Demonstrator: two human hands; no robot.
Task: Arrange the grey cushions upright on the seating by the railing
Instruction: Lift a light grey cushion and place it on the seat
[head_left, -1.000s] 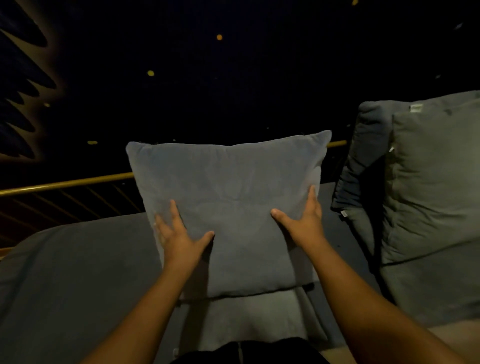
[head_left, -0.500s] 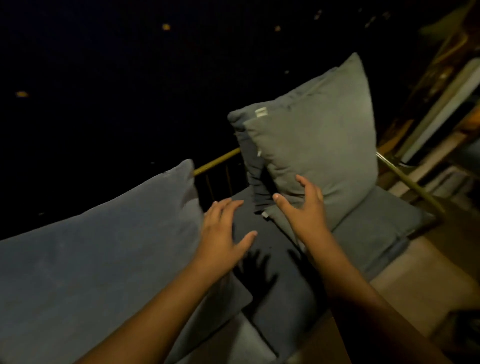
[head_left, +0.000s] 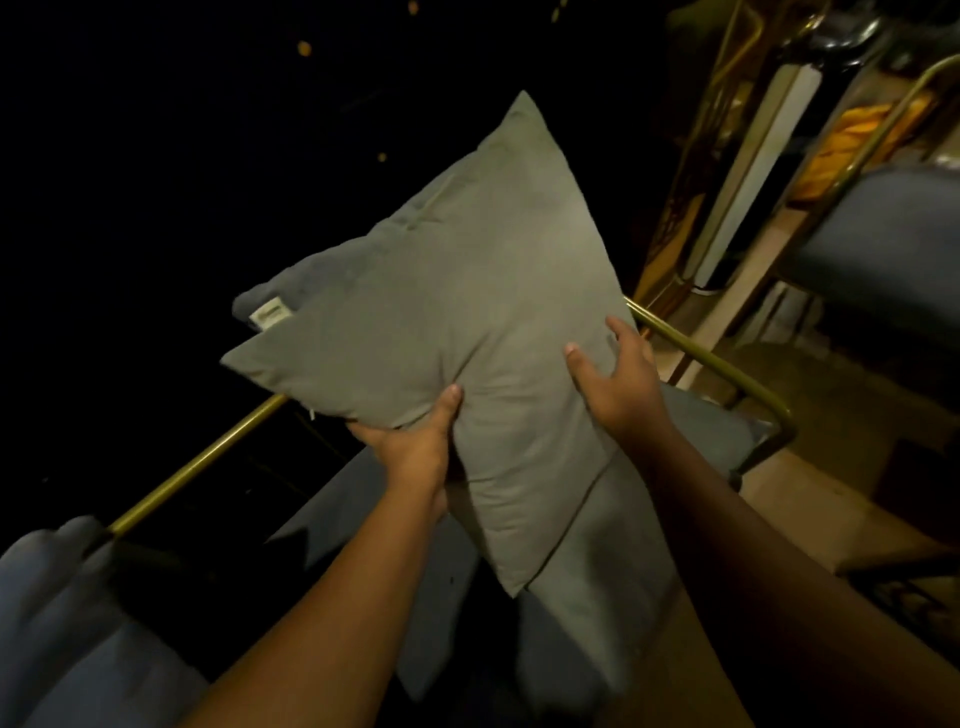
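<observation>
Squaring up the light grey cushion (head_left: 467, 312) is looking like the step in hand. Scanning from the left, a blue-grey cushion (head_left: 57, 597) is sitting blurred at the frame edge beside the brass railing (head_left: 197, 467). The held cushion is hanging tilted above the grey seat pad (head_left: 597, 597), one corner pointing up and the lowest corner pointing down at the pad; contact there is not clear. A bluish cushion (head_left: 270, 296) with a white label (head_left: 267, 316) is peeking out behind its upper left edge. My judgement: the held cushion is needing a rotation until one edge is running flat along the pad, then a lean back toward the railing so it is not flopping forward. The stuffing is looking soft, so keeping a hold on both sides is beating a one-corner pinch. The left hand (head_left: 410, 441) is gripping the lower left edge, thumb pressing into the front face, fingers hidden underneath. The right hand (head_left: 618, 379) is gripping the right edge, thumb spreading on the front, fingers wrapping round the side. A dark-seated chair (head_left: 883, 260) is standing at far right, well apart.
</observation>
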